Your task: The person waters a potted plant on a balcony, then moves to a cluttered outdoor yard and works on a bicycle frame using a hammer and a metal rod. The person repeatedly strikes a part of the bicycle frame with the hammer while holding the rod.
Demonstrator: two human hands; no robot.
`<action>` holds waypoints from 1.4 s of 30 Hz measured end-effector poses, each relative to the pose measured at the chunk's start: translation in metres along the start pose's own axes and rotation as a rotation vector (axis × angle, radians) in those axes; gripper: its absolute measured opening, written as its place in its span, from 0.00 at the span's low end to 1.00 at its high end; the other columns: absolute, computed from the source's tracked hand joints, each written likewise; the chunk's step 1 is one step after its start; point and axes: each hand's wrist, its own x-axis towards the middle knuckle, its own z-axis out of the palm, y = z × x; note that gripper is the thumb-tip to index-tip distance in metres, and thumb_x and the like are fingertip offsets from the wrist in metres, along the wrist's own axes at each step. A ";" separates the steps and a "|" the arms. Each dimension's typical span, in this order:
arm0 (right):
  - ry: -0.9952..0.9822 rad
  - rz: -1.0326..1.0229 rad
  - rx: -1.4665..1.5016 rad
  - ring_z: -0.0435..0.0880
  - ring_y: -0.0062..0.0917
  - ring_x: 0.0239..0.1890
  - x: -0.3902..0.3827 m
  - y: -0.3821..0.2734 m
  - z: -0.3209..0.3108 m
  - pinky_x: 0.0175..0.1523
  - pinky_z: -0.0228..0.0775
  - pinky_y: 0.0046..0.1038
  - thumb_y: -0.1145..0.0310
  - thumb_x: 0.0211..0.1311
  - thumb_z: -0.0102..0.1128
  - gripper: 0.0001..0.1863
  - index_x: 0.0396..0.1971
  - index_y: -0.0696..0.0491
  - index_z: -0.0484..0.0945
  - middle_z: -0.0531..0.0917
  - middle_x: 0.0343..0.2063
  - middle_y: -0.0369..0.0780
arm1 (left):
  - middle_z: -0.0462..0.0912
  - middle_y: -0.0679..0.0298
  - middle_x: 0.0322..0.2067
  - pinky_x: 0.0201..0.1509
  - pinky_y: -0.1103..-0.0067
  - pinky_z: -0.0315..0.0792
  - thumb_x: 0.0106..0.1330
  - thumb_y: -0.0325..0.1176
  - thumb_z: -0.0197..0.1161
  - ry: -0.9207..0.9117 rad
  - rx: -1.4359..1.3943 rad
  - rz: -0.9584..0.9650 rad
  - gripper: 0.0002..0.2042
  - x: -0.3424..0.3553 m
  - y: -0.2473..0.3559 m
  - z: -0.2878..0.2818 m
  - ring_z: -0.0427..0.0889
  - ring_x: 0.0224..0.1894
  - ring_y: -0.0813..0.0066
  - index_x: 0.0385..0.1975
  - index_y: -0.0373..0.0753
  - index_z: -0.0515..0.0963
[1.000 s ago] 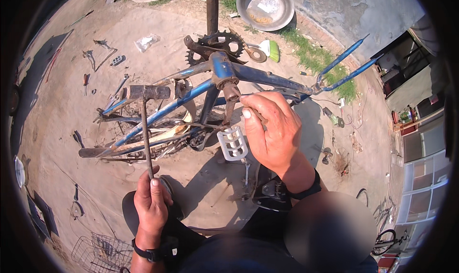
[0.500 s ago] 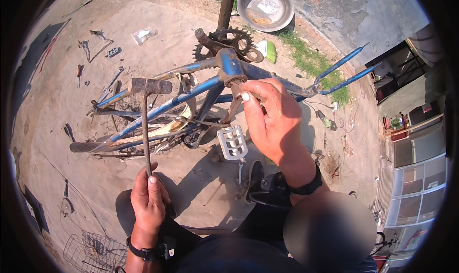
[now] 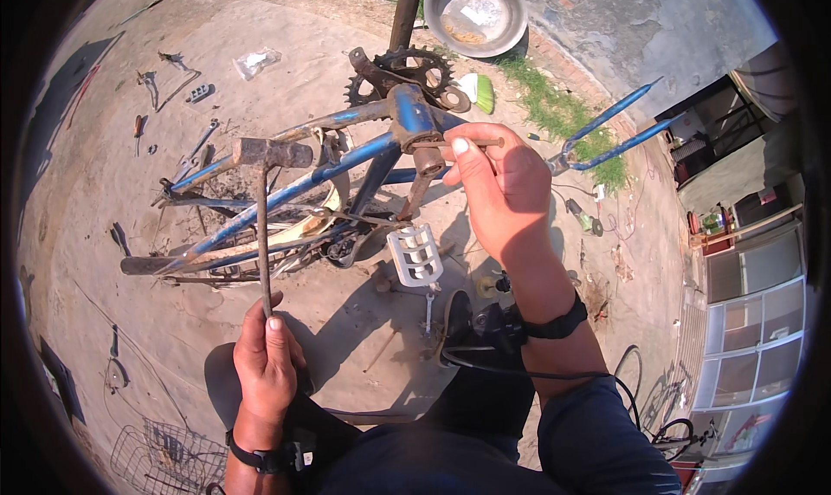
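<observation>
A blue, rusty bicycle frame (image 3: 286, 199) lies across the ground before me. My left hand (image 3: 265, 356) is wrapped round the handle of a rusty hammer (image 3: 263, 213), whose head is raised above the frame tubes at left. At the bottom bracket shell (image 3: 414, 114), my right hand (image 3: 506, 187) pinches a long rusty nail (image 3: 491, 142). Its headed end points right, and its other end reaches the shell by the crank arm (image 3: 419, 196). From that crank hangs a pale pedal (image 3: 415, 255). A dark chainring (image 3: 433, 66) sits on the shell's far side.
Behind the frame stand a wooden post (image 3: 405, 14) and a large metal basin (image 3: 476, 14). A green brush (image 3: 484, 94) lies near the chainring. Loose tools, including a screwdriver (image 3: 138, 126), are scattered at left. A wire basket (image 3: 164, 456) rests at lower left.
My right hand has shifted slightly right and opened its grip outward, so the nail now shows lengthwise against the shell. The hammer in my left hand has hardly moved.
</observation>
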 end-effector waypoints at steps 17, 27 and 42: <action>-0.526 0.167 0.495 0.79 0.39 0.62 -0.061 -0.016 0.000 0.56 0.74 0.31 0.83 0.69 0.37 0.29 0.71 0.57 0.61 0.72 0.65 0.51 | 0.70 0.72 0.18 0.21 0.86 0.64 0.80 0.39 0.48 0.014 -0.025 0.003 0.18 0.001 -0.003 0.000 0.67 0.16 0.87 0.60 0.31 0.69; -0.258 0.424 0.771 0.89 0.26 0.35 -0.060 0.007 0.020 0.28 0.70 0.15 0.72 0.76 0.48 0.07 0.48 0.53 0.73 0.83 0.51 0.47 | 0.70 0.72 0.17 0.21 0.87 0.63 0.80 0.40 0.48 -0.005 -0.024 -0.017 0.19 0.002 -0.005 0.005 0.67 0.15 0.87 0.60 0.32 0.69; -0.104 0.495 1.246 0.88 0.27 0.33 -0.060 0.000 0.065 0.28 0.73 0.17 0.71 0.74 0.54 0.08 0.45 0.46 0.65 0.85 0.47 0.46 | 0.70 0.72 0.18 0.21 0.86 0.63 0.80 0.39 0.49 -0.016 0.012 -0.015 0.18 0.003 -0.005 0.005 0.68 0.17 0.87 0.59 0.31 0.69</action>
